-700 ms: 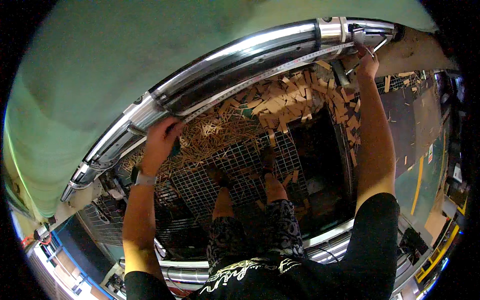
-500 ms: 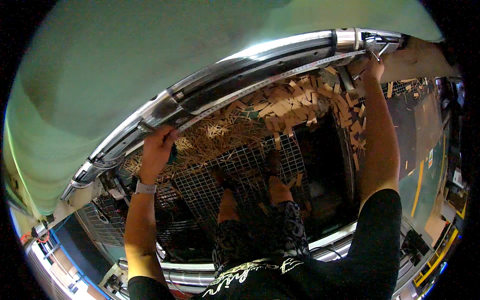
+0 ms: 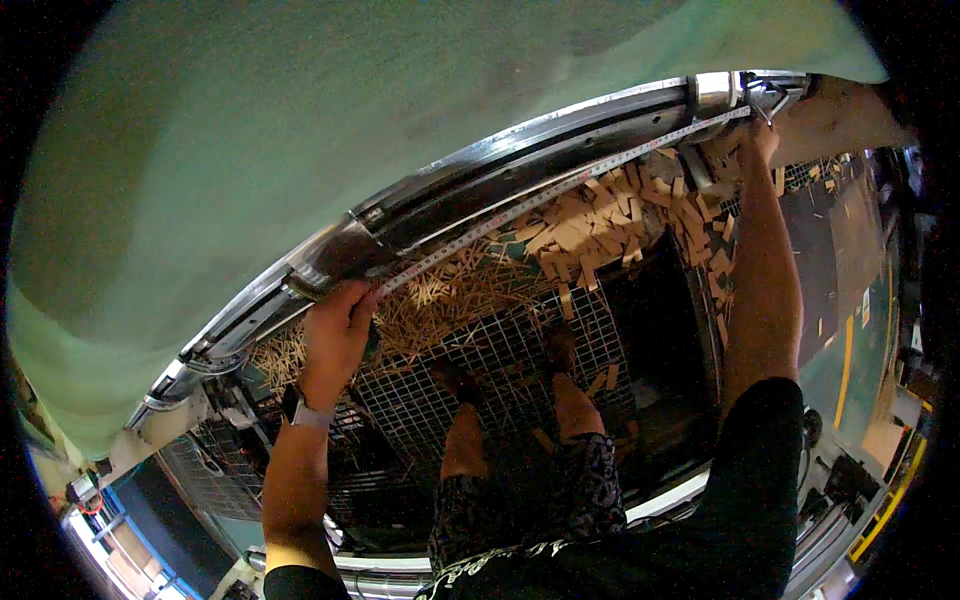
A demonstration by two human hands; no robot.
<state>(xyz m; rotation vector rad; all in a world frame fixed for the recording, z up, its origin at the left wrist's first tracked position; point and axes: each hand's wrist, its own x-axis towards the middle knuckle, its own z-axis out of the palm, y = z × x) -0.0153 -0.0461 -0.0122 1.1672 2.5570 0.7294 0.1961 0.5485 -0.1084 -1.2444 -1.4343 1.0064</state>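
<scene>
A tape measure blade (image 3: 520,207), pale with printed marks, stretches along the front of a long shiny metal roller shaft (image 3: 545,150). My left hand (image 3: 338,335) is closed at the blade's near-left end, round a dark tape case that its fingers mostly hide. Far to the right, my right hand (image 3: 762,143) is closed beside the other end of the blade. A small shiny angled metal piece (image 3: 770,100) shows at its fingertips. Whether these fingers hold that piece or the blade's tip cannot be made out. A collar (image 3: 716,90) sits on the shaft near the right hand.
Green sheeting (image 3: 300,120) hangs over the shaft. Below lie many cardboard offcuts (image 3: 590,225) and thin strips (image 3: 450,290), partly on a wire grid (image 3: 430,375) by my feet. A dark gap (image 3: 670,330) lies right of the grid.
The view has shifted, so the shaft sits slightly lower. My left hand appears a little further right and lower, the right hand slightly right. The tape stays stretched between them.
</scene>
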